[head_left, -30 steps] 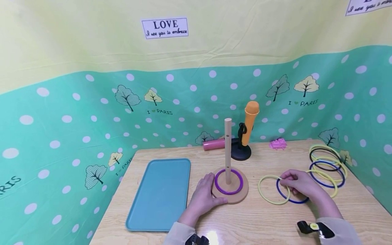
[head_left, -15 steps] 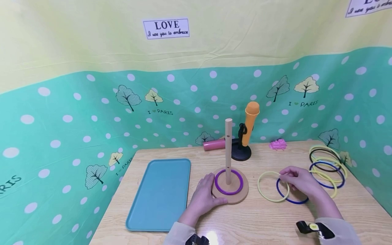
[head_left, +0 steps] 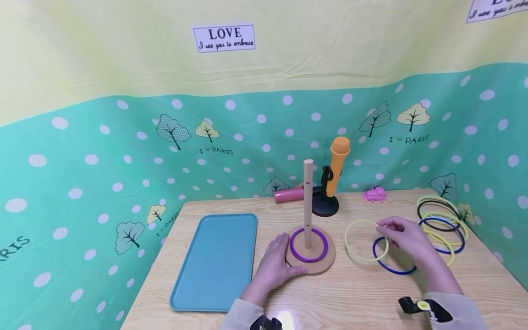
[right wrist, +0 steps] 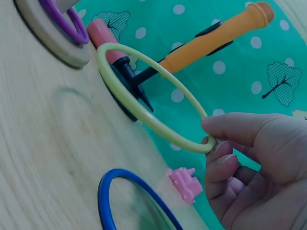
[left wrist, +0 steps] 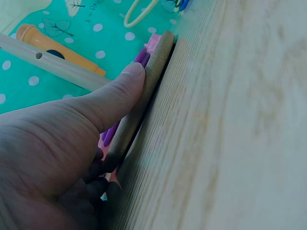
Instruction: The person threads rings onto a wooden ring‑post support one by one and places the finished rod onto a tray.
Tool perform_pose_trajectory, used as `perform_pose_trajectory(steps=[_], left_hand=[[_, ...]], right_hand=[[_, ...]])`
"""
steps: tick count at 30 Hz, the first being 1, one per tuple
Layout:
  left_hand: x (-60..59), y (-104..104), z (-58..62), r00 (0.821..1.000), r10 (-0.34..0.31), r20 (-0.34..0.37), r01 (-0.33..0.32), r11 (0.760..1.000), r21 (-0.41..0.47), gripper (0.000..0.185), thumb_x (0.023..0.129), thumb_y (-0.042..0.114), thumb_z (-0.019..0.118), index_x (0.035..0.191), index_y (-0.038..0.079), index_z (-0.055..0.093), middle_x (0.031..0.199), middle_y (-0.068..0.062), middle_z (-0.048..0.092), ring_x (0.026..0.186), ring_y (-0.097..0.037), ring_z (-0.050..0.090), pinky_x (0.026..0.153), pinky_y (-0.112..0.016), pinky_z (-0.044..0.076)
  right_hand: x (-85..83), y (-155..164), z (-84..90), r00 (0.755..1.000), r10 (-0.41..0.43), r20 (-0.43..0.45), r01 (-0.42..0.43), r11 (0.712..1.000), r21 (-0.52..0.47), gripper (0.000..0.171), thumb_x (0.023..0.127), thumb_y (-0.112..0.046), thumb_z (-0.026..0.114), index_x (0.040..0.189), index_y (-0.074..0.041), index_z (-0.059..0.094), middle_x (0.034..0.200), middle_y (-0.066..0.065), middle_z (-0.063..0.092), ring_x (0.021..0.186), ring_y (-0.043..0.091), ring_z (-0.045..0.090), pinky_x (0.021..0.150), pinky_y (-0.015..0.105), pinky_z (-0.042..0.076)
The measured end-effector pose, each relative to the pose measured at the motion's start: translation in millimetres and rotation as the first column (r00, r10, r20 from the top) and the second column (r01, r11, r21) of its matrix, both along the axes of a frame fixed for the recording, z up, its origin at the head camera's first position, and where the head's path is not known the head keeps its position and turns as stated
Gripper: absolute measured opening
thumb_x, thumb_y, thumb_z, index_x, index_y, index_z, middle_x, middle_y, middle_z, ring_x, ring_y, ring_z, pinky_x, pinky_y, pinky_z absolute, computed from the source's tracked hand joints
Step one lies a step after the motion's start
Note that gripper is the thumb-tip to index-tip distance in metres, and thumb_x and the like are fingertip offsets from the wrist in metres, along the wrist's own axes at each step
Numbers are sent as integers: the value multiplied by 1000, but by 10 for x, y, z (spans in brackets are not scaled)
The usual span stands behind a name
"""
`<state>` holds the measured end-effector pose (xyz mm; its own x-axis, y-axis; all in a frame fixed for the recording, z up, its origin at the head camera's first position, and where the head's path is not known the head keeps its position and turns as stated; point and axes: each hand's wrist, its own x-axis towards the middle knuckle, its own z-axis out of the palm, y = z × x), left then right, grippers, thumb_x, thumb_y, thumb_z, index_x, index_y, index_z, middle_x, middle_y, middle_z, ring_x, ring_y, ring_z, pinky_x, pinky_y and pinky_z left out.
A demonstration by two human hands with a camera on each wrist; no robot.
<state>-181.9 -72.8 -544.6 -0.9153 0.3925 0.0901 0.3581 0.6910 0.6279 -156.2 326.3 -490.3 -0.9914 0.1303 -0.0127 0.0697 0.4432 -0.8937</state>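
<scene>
My right hand (head_left: 402, 236) pinches a pale yellow ring (right wrist: 144, 115) between thumb and fingertips at its right side. The ring hangs tilted above the table, and its shadow shows on the wood in the right wrist view. Below it a blue ring (head_left: 398, 273) lies flat. With thumb and fingers around the left and front rim, my left hand (head_left: 274, 263) grips the round wooden base (head_left: 326, 266) of a ring-toss stand. An upright wooden post (head_left: 308, 197) rises from this base, with purple rings (head_left: 309, 260) lying stacked around its foot.
Several yellow, blue and black rings (head_left: 442, 239) overlap at the right. A blue tray (head_left: 218, 261) lies at the left. Behind the post stand an orange toy microphone (head_left: 337, 167) on a black foot and a pink cylinder (head_left: 288, 195) on its side. A small pink toy (head_left: 375, 194) sits near the back edge.
My right hand has lifted the pale yellow ring up off the table and slightly left, away from the blue ring. The left hand stays on the base.
</scene>
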Motion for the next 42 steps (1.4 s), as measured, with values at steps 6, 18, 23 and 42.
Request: perform_pose_trajectory(steps=[6, 18, 23, 42], left_hand=[[1, 10, 6, 1000, 0, 2, 0, 1000, -3, 122, 81, 51, 99, 168, -5, 36, 171, -25, 42, 162, -40, 35, 136, -51, 23], [-7, 27, 9, 1000, -2, 3, 2, 1000, 0, 121, 81, 50, 99, 169, -5, 36, 171, -25, 41, 162, -39, 35, 136, -51, 23], [-11, 36, 12, 1000, -4, 2, 4, 1000, -3, 121, 81, 50, 99, 169, -5, 36, 171, -24, 41, 162, -39, 35, 137, -51, 23], [-1, 15, 6, 1000, 1, 5, -1, 1000, -2, 122, 81, 52, 98, 169, -5, 35, 172, -25, 41, 162, -40, 34, 136, -52, 24]], right_hand=[[-14, -14, 57, 998, -25, -62, 22, 999, -47, 41, 110, -24, 73, 135, 8, 68, 89, -3, 65, 70, 14, 59, 57, 27, 54], [5, -49, 224, 990, -77, -121, 55, 983, -174, 30, 109, -30, 75, 125, -5, 76, 84, -5, 62, 69, 11, 58, 59, 25, 56], [26, -67, 296, 983, -100, -156, 64, 973, -222, 22, 108, -28, 76, 121, -10, 78, 85, -6, 63, 70, 11, 57, 58, 24, 55], [65, -320, 764, 957, -95, -275, -44, 887, -460, 21, 105, -16, 79, 122, -4, 78, 96, -3, 67, 68, 10, 54, 53, 18, 49]])
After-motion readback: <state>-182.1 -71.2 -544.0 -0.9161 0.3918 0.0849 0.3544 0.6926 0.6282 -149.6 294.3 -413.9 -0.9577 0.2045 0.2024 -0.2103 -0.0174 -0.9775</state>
